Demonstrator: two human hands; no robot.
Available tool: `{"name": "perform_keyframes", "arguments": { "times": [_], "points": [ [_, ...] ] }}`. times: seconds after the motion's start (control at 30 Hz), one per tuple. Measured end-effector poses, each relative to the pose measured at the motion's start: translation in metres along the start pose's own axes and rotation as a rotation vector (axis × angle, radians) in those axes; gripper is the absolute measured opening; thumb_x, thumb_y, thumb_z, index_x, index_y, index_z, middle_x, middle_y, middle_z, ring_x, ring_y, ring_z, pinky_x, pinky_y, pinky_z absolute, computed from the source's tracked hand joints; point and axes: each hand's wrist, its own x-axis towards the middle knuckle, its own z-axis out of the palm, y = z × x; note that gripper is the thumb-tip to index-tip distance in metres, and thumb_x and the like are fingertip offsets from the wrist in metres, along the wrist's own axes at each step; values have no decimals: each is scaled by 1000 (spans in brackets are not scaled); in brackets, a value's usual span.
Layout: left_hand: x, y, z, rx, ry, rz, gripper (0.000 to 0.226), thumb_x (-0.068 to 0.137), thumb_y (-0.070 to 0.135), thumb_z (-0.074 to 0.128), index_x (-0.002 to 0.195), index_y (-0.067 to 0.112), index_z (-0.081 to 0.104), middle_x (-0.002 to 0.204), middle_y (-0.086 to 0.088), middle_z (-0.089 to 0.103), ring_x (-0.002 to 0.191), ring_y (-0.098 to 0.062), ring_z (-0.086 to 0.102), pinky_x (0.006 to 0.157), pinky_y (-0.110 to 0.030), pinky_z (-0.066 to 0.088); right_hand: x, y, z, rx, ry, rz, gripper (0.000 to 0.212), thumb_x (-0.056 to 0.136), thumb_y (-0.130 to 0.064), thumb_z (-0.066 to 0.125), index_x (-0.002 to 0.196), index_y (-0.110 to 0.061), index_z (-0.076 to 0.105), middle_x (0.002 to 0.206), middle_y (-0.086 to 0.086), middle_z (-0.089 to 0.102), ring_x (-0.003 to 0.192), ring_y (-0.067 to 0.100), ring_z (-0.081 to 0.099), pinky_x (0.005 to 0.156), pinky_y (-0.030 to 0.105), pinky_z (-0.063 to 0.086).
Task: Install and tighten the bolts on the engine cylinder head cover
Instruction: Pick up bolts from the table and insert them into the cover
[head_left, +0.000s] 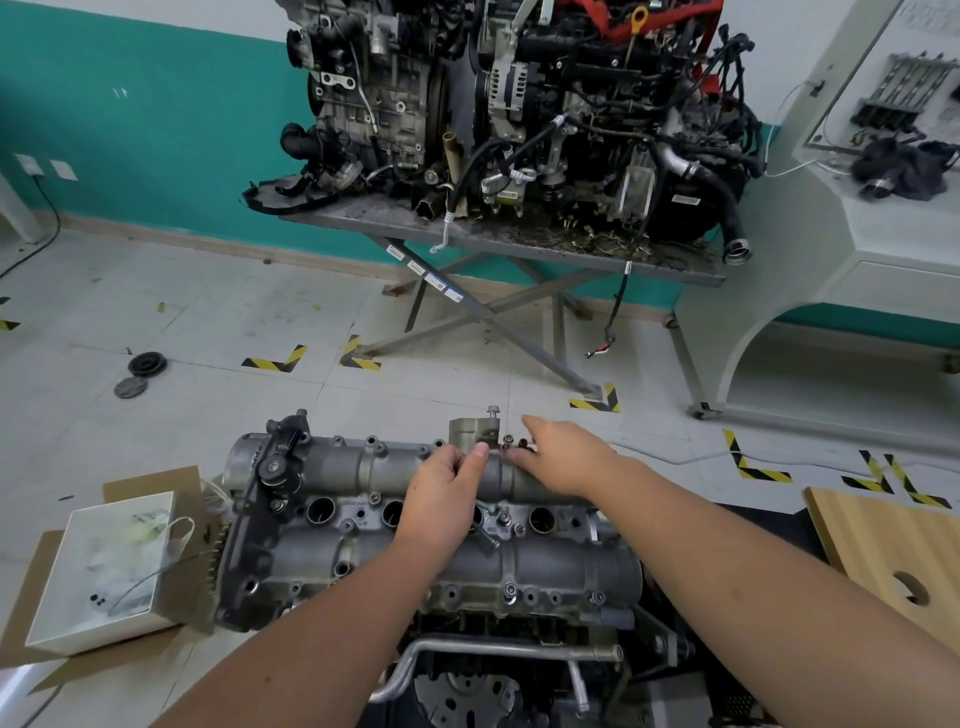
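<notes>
The grey cylinder head cover (363, 525) lies across the engine in front of me, with several bolts standing in its holes. My left hand (441, 493) rests on the cover's middle, its fingertips curled at the far ridge beside a small bracket (470, 431); what they pinch is hidden. My right hand (566, 457) reaches over the far edge, thumb and fingers closing on a small bolt (511, 442) near the bracket. A taller bolt (492, 413) sticks up from the bracket. A loose bolt (488, 535) lies on the cover below my left hand.
A white box (104, 566) on cardboard sits to the left of the engine. A wooden board (893, 551) with a hole lies to the right. Beyond, another engine (519, 114) stands on a metal table (363, 221). Round black parts (147, 362) lie on the floor.
</notes>
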Motion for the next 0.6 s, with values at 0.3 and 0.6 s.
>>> {"name": "perform_keyframes", "arguments": {
  "times": [0.3,0.6],
  "points": [
    [-8,1,-16,66,-9,-10,43,92,58,53,71,21,48,47,15,45,45,-2,39,54,-32,39,-5,21,17,-380,39,-179,108,58,-101,15,122,-21,49,113,3,62,100,26,61,71,38,41],
    [-8,9,-24,110,1,7,42,94,59,50,77,20,55,49,15,48,46,0,45,52,-29,38,1,20,16,-387,44,-135,97,65,-99,26,121,-23,49,117,3,62,105,29,61,71,40,38]
  ]
}}
